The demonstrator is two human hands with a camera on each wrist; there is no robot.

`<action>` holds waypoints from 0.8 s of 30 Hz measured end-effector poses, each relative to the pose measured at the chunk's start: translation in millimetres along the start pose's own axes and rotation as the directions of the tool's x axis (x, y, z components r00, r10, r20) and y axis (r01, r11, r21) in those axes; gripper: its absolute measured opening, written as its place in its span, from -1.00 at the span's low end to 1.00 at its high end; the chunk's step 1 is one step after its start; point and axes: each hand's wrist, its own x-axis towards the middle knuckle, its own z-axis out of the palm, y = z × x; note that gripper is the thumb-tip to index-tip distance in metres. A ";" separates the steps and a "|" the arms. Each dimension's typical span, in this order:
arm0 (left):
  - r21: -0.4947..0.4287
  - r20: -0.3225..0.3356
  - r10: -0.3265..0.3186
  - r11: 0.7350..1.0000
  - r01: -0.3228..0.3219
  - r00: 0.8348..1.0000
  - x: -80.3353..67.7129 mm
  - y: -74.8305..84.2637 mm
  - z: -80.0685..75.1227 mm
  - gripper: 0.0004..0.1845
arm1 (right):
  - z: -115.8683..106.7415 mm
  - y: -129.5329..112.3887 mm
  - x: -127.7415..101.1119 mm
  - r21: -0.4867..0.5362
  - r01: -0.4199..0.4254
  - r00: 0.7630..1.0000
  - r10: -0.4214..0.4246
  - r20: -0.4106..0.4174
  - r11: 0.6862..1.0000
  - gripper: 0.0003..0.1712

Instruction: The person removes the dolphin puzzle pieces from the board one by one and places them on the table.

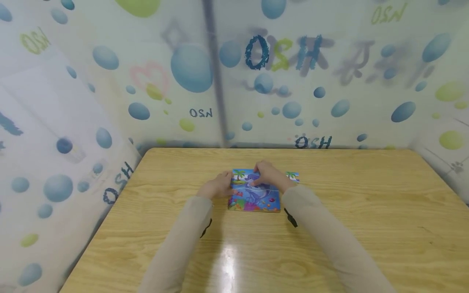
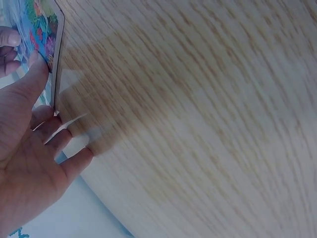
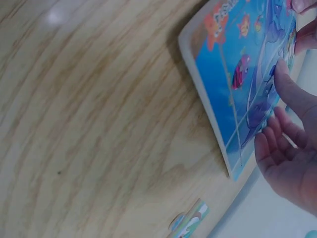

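Note:
A jigsaw puzzle (image 1: 261, 200) with a dolphin and sea picture lies on the wooden table. My left hand (image 1: 219, 185) holds its left edge, the thumb (image 2: 37, 74) on the picture and the other fingers along the side. Over the upper part of the puzzle, my right hand (image 1: 270, 175) has its thumb (image 3: 287, 84) on the dolphin and its fingers bent at the far edge. The right hand covers the puzzle's upper right part. Seams between pieces show in the right wrist view. Just right of the right hand lies a loose puzzle piece (image 1: 293, 176) with a palm tree.
The wooden table (image 1: 366, 211) reaches back to a pale wall (image 1: 329, 24) printed with blue and green ovals and letters. Another patterned wall (image 1: 36, 162) stands along the left side. Black straps show under both sleeves.

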 end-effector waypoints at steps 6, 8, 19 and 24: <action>-0.016 0.002 -0.015 1.000 0.015 1.000 0.4 0.2 0.6 -0.26 | 0.6 0.9 -0.9 0.003 0.016 1.000 -0.016 -0.005 1.000 -0.45; -0.024 0.008 -0.022 0.999 0.022 1.000 0.3 0.3 0.8 -0.22 | 0.0 1.6 -1.4 0.000 0.020 1.000 -0.020 -0.006 1.000 -0.46; -0.037 0.023 -0.038 0.999 0.038 0.999 -4.6 4.0 -1.1 -0.22 | -5.1 1.7 -4.0 0.016 0.009 0.999 -0.010 0.048 1.000 -0.39; -0.041 0.017 -0.039 0.998 0.040 0.999 -4.2 2.2 -0.9 -0.23 | -0.9 0.5 -4.3 0.023 0.026 1.000 -0.026 -0.001 0.999 -0.39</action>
